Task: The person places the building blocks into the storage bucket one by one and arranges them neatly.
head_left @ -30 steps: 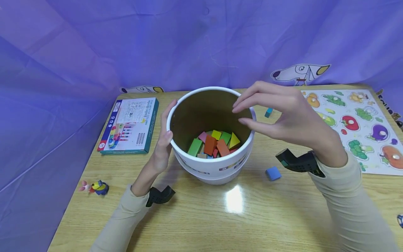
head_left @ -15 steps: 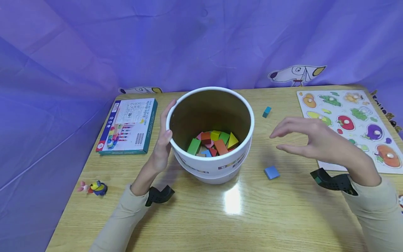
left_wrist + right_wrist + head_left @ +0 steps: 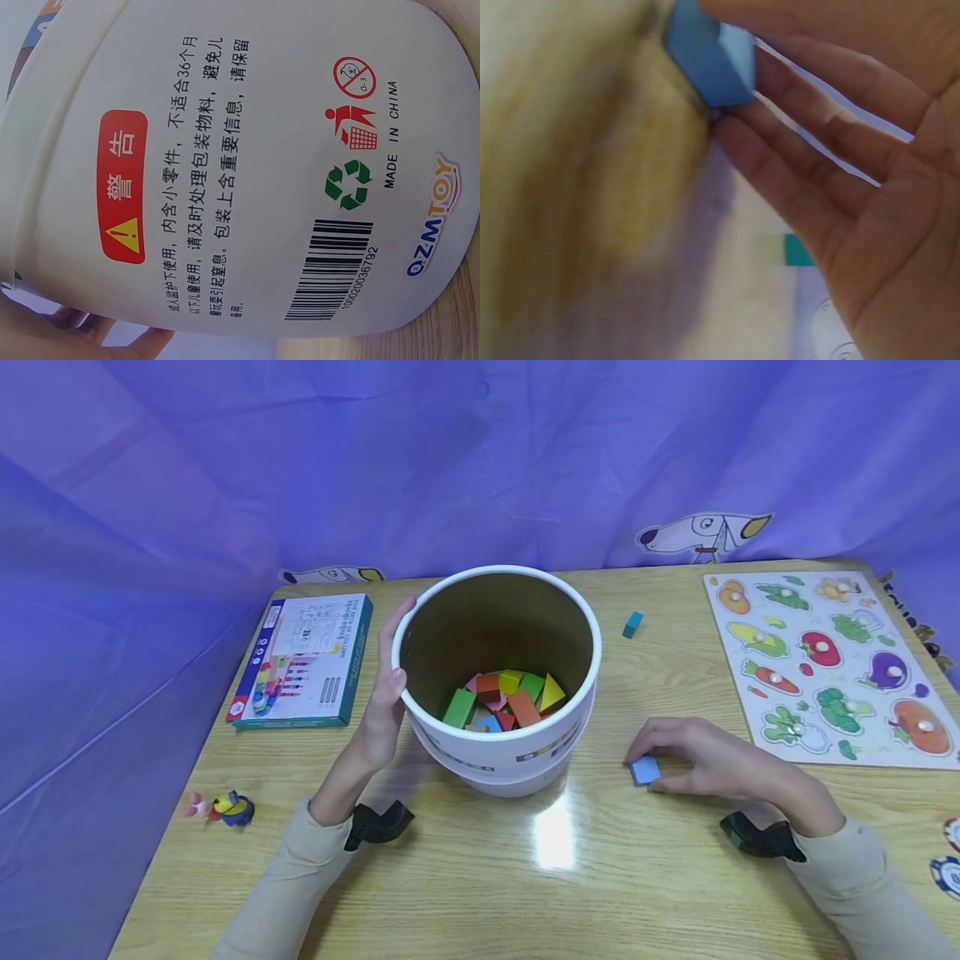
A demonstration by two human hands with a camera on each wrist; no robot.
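Note:
A white bucket (image 3: 502, 747) stands mid-table with several coloured wooden blocks (image 3: 523, 708) at its bottom. My left hand (image 3: 381, 718) holds the bucket's left side at the rim, thumb tip right at the edge; in the left wrist view its fingers (image 3: 142, 345) show below the printed bucket wall (image 3: 262, 187). To the right of the bucket, my right hand (image 3: 697, 756) pinches a small blue block (image 3: 645, 770) between thumb and fingers, low at the tabletop. The right wrist view shows this blue block (image 3: 712, 60) between the thumb and fingertips.
A small teal block (image 3: 632, 625) lies behind the right hand. A vegetable puzzle board (image 3: 810, 727) is at the right, poker chips (image 3: 947, 875) at the right edge. A boxed bead set (image 3: 300, 660) and a small toy figure (image 3: 234, 808) lie at the left. A purple curtain (image 3: 480, 460) hangs behind.
My right hand has moved from over the bucket rim out to the right, then down to the blue block, which it now pinches. My left hand stays on the bucket.

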